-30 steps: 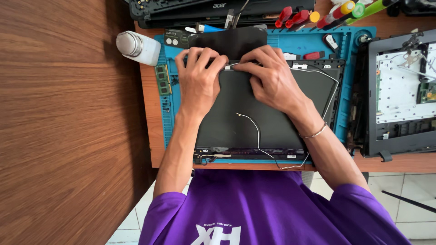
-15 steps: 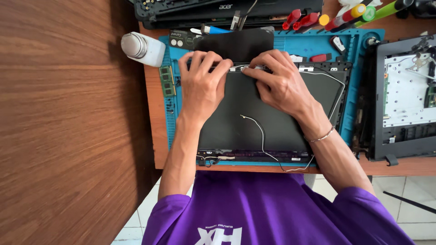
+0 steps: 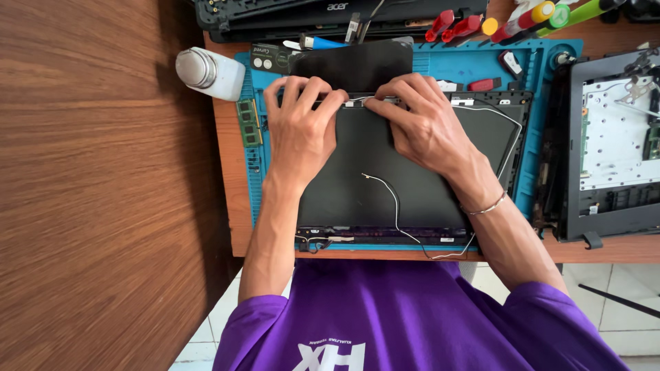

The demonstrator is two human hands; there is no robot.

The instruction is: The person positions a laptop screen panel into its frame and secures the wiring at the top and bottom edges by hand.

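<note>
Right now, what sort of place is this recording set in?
Probably an electronics repair bench: a blue repair mat under an opened laptop lid panel, red-handled screwdrivers at the far edge, and a stripped laptop chassis to the right.

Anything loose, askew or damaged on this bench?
A thin white wire trails loose over the dark laptop panel and past its near edge. Both hands press the panel's far edge. No damage visible.

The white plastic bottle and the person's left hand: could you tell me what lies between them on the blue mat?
In the head view, a green memory stick lies on the blue mat between the white plastic bottle and the left hand.
</note>
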